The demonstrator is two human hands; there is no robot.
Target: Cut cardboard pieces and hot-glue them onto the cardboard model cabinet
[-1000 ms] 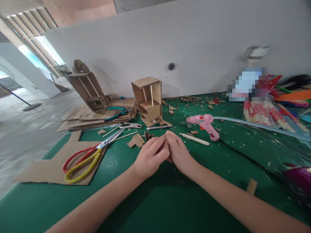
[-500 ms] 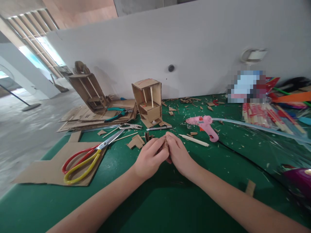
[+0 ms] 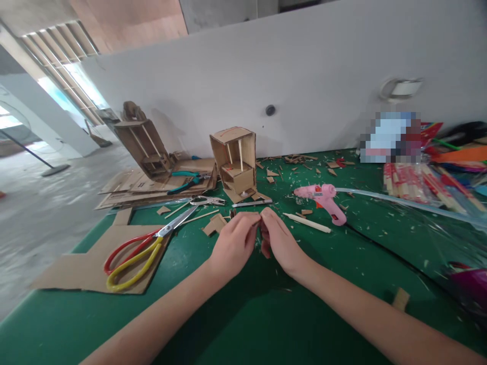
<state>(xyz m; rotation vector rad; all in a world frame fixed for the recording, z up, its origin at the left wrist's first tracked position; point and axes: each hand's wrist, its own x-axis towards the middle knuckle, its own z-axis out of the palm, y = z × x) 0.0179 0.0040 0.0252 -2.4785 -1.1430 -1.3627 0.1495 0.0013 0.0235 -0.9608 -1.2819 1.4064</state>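
Note:
My left hand (image 3: 233,246) and my right hand (image 3: 279,239) meet fingertip to fingertip over the green table (image 3: 243,314). Both are closed in a pinch on a small brown cardboard piece (image 3: 263,238), mostly hidden between the fingers. Just beyond the hands stands a small open-fronted cardboard model (image 3: 235,161) with shelves. A white glue stick (image 3: 307,222) lies right of my right hand, with the pink glue gun (image 3: 322,198) behind it.
Red-and-yellow scissors (image 3: 141,247) lie on a flat cardboard sheet (image 3: 79,266) at left. Teal pliers (image 3: 186,182) and a second cardboard model (image 3: 142,142) rest on stacked cardboard. A craft knife (image 3: 251,204), cardboard scraps and a clear bag of sticks (image 3: 422,182) surround them.
The hands have parted slightly at the knuckles, with the pinch now at the fingertips. The view has shifted a little, otherwise the table is the same.

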